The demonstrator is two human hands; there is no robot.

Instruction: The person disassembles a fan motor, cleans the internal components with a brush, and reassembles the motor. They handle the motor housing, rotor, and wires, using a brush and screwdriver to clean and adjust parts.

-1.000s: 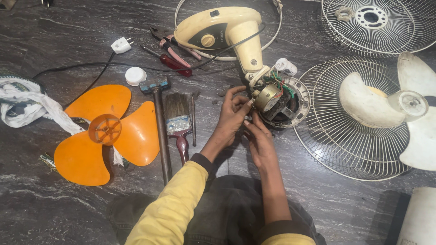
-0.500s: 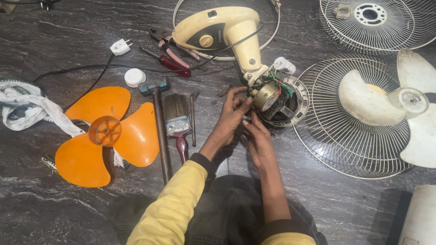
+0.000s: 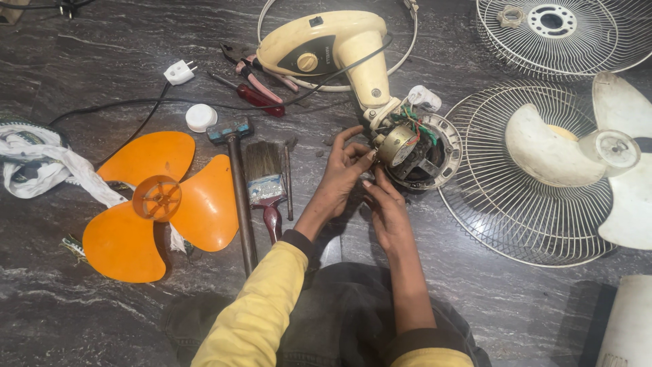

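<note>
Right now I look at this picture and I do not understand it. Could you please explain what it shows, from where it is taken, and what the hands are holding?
A camera on a person's head looks down at their own two hands. They sit at a dark stone surface with a fan taken apart. The left hand and right hand both touch the bare fan motor, which shows coloured wires and joins a cream fan body. Whether the fingers grip a small part, I cannot tell.

To the left lie an orange fan blade, a hammer, a paintbrush, pliers, a red screwdriver and a white plug. To the right lie wire guards and a pale fan blade.
</note>
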